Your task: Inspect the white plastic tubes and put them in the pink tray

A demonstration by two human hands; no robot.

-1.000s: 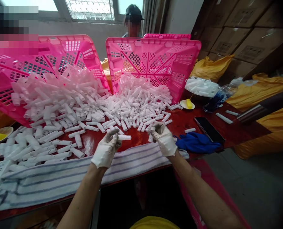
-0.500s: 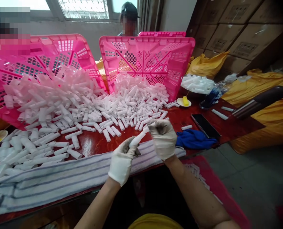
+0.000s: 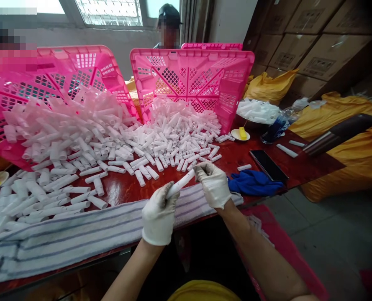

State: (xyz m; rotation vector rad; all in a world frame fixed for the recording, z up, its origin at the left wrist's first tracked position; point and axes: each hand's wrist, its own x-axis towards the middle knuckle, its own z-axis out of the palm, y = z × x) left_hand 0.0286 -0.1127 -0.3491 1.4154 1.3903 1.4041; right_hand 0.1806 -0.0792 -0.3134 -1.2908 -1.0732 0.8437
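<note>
A slim white tube (image 3: 183, 182) is held between my two gloved hands, slanting up to the right above the striped towel. My left hand (image 3: 160, 209) grips its lower end. The fingertips of my right hand (image 3: 213, 183) pinch its upper end. Faint marks show on the tube's side. Both white gloves are smudged dark at the fingers. Just beyond my hands, many similar white tubes (image 3: 170, 138) lie heaped on the red table (image 3: 116, 188), spilling out of pink baskets. A striped towel (image 3: 79, 238) runs along the near edge, below my hands.
Tipped pink baskets (image 3: 188, 62) stand behind the heaps. To the right are a blue cloth (image 3: 255, 182), a phone (image 3: 269, 165), a small plate (image 3: 235, 134) with a yellow block, a bowl of white pieces (image 3: 257, 112) and a bottle (image 3: 275, 129). Another person (image 3: 169, 27) is beyond the baskets.
My right hand, blurred by motion before, is now sharper and a little lower at the tube's upper end. The tube's marked side now shows. My left hand has shifted only slightly.
</note>
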